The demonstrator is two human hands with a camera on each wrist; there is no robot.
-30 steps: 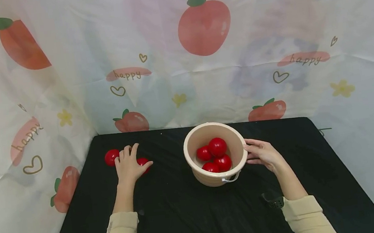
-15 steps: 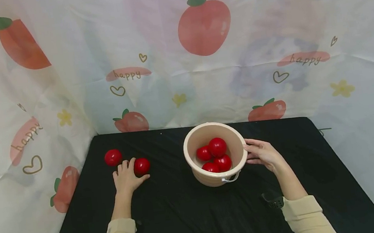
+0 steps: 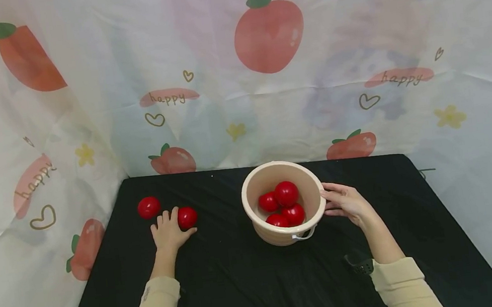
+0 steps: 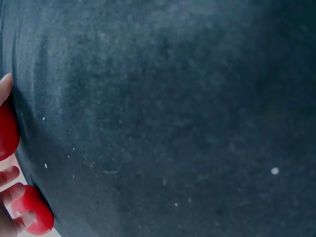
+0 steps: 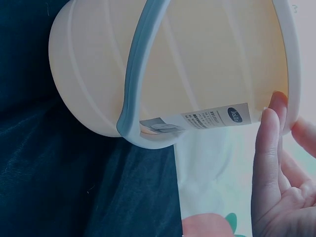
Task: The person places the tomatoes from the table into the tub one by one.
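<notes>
1. The person's left hand (image 3: 167, 233) is lying on the black tablecloth (image 3: 243, 285) at the left side, with its fingers and thumb curling around the near side of a red ball (image 3: 187, 217) and gripping it.
2. A second red ball (image 3: 149, 207) is sitting just left of and slightly farther than that hand, apart from it.
3. The right hand (image 3: 344, 202) is resting against the right wall of the beige bucket (image 3: 309, 187), its fingers straight and touching the rim.
4. The bucket is standing upright near the middle of the cloth, holding four red balls (image 3: 286, 193) piled together.
5. Its pale handle (image 3: 304, 235) is hanging down at the near side.
6. A fruit-printed curtain (image 3: 269, 34) is hanging behind and beside the table.
</notes>
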